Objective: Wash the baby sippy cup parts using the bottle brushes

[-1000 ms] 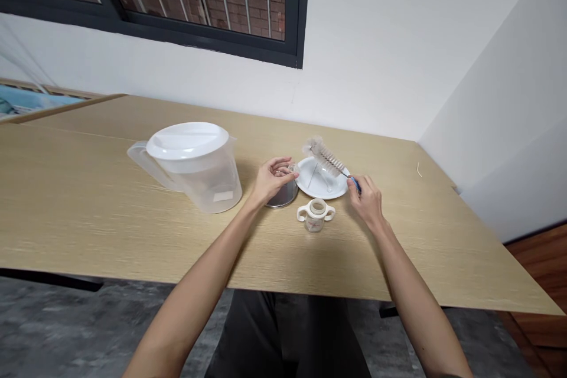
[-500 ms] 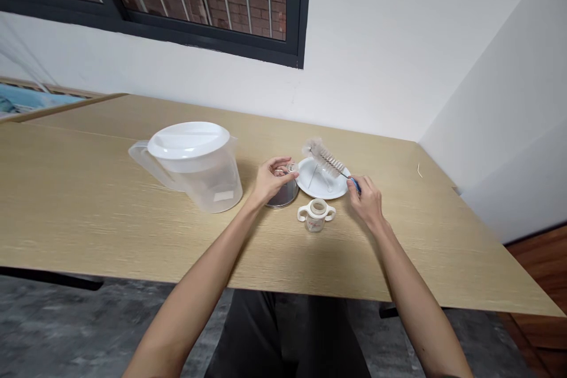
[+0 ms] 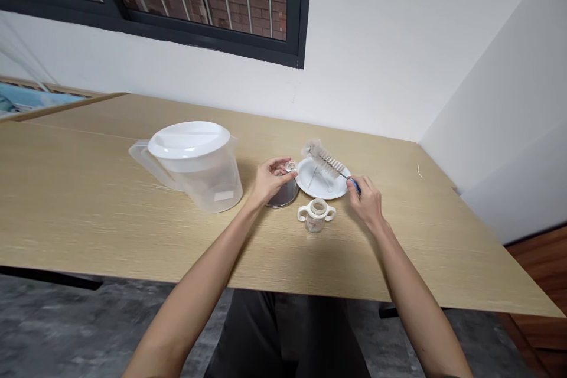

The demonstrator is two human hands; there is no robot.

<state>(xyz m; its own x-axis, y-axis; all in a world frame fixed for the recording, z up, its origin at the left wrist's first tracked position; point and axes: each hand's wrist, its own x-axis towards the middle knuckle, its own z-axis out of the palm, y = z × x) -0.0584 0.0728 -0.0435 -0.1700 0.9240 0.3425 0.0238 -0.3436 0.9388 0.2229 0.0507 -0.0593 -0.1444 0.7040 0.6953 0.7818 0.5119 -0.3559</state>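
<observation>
My left hand (image 3: 267, 179) is closed in a pinch on a small clear part (image 3: 290, 166), held above a round metal bowl (image 3: 283, 195). My right hand (image 3: 365, 199) grips the blue handle of a bottle brush (image 3: 324, 157), whose bristled end sticks out over a white plate (image 3: 319, 185). A small baby bottle with two white handles (image 3: 316, 213) stands on the table between my hands, its top uncovered.
A large translucent pitcher with a white lid (image 3: 192, 164) stands left of the bowl on the wooden table (image 3: 88, 207). The white wall is close behind, and the table's right edge lies near a side wall.
My left hand has shifted the small clear part slightly toward the plate. The brush tip has dipped a little; my right hand stays put.
</observation>
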